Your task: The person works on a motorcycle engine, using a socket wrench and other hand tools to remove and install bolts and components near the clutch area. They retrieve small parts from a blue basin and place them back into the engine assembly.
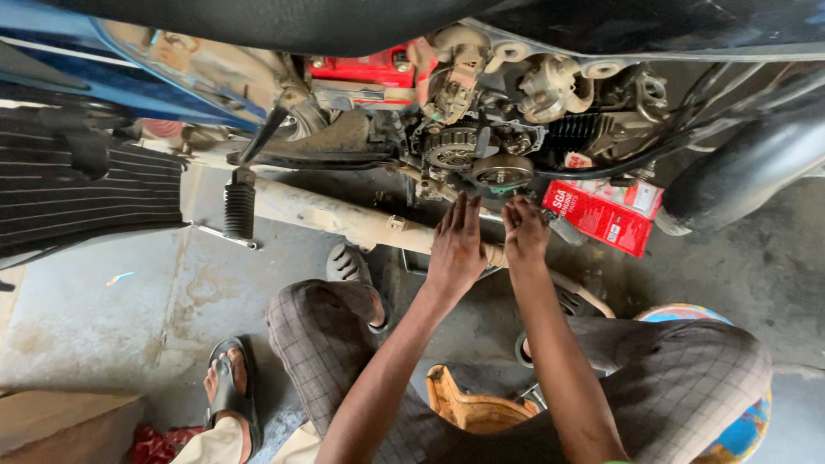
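Your left hand lies with fingers spread flat just below the round clutch hub in the open engine, your right hand pinches something small beside it, which could drop onto the floor if the pinch loosens.

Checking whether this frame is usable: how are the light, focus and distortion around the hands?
Head view: even daylight, no glare; left hand and right hand sharp against the shaded engine; wide-angle lens bends the exhaust pipe; edges slightly soft.
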